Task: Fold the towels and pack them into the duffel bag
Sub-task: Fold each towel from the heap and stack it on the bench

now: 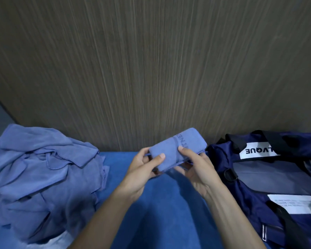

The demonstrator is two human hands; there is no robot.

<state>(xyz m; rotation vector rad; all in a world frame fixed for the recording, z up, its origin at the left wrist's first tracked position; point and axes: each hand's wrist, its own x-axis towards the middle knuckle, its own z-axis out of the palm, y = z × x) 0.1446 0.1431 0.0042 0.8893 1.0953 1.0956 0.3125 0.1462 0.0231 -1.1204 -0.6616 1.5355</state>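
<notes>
Wood-grain wall panel [151, 69] fills the background, and below it a blue bench [156, 203] carries everything. We hold one folded towel [176, 150] up off the bench between both hands, near the duffel bag [258, 186], which lies open at our right. Our left hand [142, 171] grips the towel's near end, thumb on top and fingers curled under; our right hand [196, 169] grips the middle by the printed band, thumb on top, fingers wrapped beneath. A heap of unfolded towels [39, 173] sits at our left, well apart from the bag. We judge the towel light, soft and limp: a thin microfibre-looking cloth that will spring open if let go, so the folds want pinching at the loose edges with a hand under the bundle to support it while it goes into the bag. It is not fragile and not slippery, though the layers could slide on one another. Hard to make out: the band's lettering is partly wrapped round and unreadable in full; the bag's white label [255, 150] reads upside down and is cut by a black strap [241, 141]; the bag's inside is mostly grey lining, so we cannot tell if any towels are packed already; the bag's right side runs out of frame, as does the heap at left.
</notes>
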